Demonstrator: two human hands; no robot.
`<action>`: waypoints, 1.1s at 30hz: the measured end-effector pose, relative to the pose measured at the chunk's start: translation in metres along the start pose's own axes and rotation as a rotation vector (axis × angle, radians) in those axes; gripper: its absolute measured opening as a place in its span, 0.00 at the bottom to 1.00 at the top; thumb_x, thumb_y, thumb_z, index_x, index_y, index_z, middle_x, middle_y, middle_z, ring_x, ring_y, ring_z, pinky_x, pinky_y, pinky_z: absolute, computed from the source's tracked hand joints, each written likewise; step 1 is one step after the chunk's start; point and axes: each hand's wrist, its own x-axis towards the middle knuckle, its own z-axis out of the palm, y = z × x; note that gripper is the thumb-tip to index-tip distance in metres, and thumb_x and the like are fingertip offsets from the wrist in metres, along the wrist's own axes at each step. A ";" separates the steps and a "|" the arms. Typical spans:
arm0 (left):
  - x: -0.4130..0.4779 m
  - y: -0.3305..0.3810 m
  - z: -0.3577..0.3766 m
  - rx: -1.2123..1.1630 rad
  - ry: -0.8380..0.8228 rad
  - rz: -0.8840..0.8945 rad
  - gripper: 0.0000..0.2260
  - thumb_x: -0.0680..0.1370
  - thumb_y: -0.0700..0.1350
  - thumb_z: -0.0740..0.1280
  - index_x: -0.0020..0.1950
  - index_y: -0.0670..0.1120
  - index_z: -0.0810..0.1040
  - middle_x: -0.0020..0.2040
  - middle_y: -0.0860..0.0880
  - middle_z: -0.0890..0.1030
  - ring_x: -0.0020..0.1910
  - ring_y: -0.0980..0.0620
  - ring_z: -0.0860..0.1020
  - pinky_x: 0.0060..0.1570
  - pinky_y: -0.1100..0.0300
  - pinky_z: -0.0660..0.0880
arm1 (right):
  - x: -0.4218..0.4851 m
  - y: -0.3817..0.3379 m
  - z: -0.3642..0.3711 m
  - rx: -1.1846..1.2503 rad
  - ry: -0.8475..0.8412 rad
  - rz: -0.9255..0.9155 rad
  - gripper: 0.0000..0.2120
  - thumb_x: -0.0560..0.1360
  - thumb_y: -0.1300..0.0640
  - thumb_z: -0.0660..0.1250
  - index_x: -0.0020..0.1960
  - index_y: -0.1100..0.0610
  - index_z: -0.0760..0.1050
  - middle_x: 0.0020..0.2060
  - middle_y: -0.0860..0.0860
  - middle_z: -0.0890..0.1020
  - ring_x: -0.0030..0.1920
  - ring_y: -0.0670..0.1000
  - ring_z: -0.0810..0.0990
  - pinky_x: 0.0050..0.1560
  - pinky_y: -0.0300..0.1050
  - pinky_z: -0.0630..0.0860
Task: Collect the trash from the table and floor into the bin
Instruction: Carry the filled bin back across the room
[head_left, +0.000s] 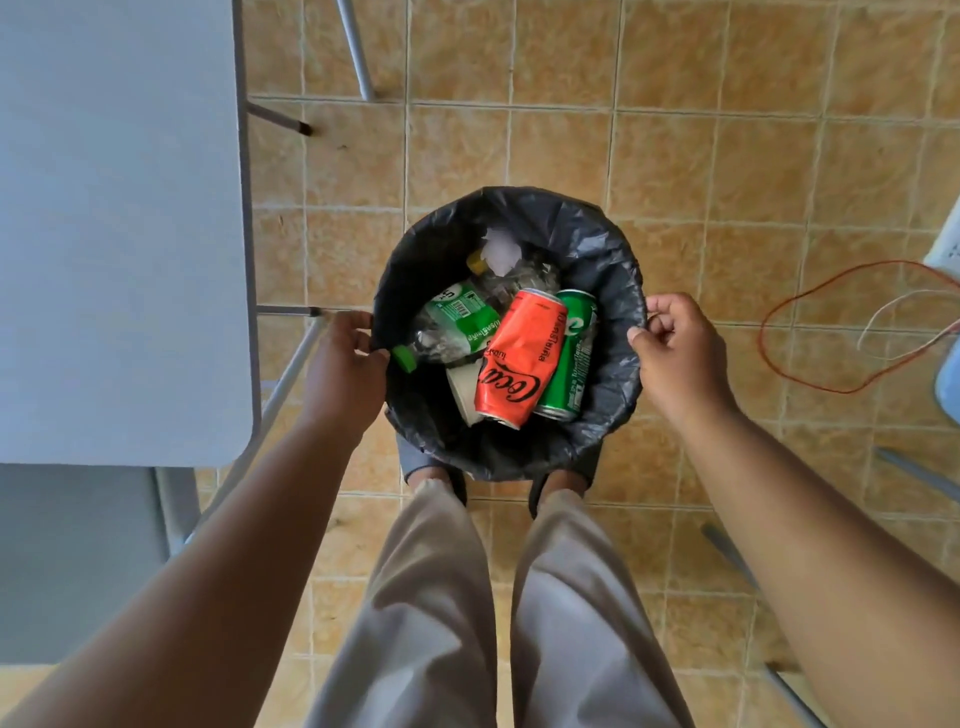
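bin (613, 249) lined in black, centre frame: left hand (348, 364) fingers grasp its left rim, right hand (680, 353) fingers pinch its right rim. inside, one red can (519, 358), one green can (569, 358), two plastic bottles (457, 322).

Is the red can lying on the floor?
No, the red can lies inside the bin, beside a green can.
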 end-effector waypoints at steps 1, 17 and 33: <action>0.010 -0.003 0.004 0.000 0.006 -0.004 0.15 0.76 0.36 0.63 0.49 0.58 0.72 0.42 0.54 0.77 0.43 0.44 0.80 0.41 0.38 0.80 | 0.009 0.002 0.008 0.004 -0.007 -0.002 0.11 0.76 0.60 0.68 0.58 0.54 0.75 0.36 0.43 0.73 0.35 0.42 0.72 0.39 0.38 0.66; 0.150 -0.007 0.031 0.088 0.102 -0.007 0.15 0.75 0.35 0.64 0.51 0.56 0.72 0.37 0.53 0.75 0.38 0.46 0.78 0.38 0.40 0.81 | 0.122 -0.005 0.087 -0.028 -0.061 -0.024 0.13 0.77 0.60 0.67 0.61 0.53 0.73 0.44 0.49 0.76 0.41 0.49 0.75 0.36 0.38 0.68; 0.177 -0.016 0.037 0.012 0.003 -0.083 0.22 0.70 0.30 0.64 0.58 0.53 0.75 0.46 0.49 0.80 0.45 0.42 0.82 0.39 0.39 0.82 | 0.149 -0.005 0.106 -0.110 -0.192 0.014 0.16 0.75 0.66 0.62 0.60 0.52 0.72 0.43 0.51 0.78 0.47 0.58 0.81 0.46 0.60 0.81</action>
